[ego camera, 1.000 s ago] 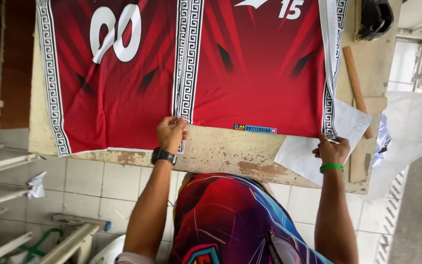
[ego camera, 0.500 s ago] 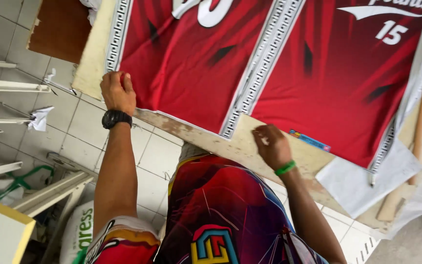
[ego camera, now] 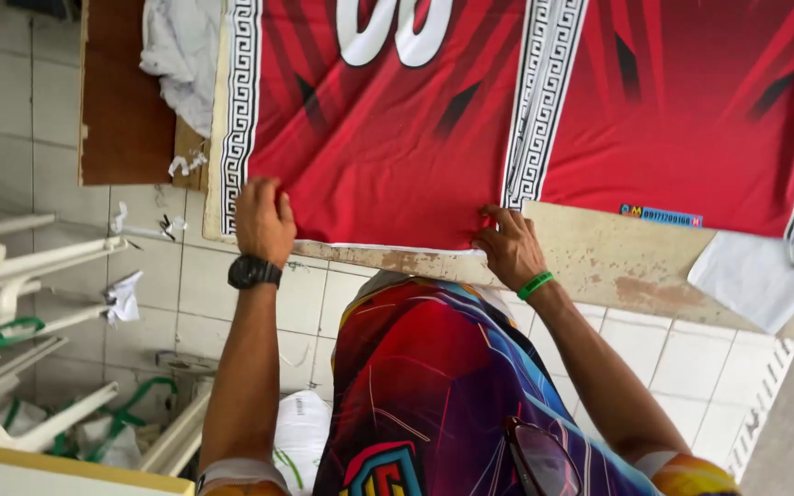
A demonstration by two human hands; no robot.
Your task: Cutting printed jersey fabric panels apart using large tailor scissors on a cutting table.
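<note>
A red printed fabric sheet with white numerals and black-and-white patterned bands lies spread over a worn table. My left hand, with a black watch on the wrist, presses on the fabric's near left corner by the patterned edge band. My right hand, with a green wristband, pinches the fabric's near hem at the middle patterned band. A second red panel continues to the right, with a small coloured label near its hem.
White paper hangs off the table's right side. A brown board and crumpled white cloth sit at the left. White frames with green straps and a white sack stand on the tiled floor.
Both hands shifted left along the fabric's near edge: the left to the far left corner, the right from the right panel's hem to the middle band. The view also swung.
</note>
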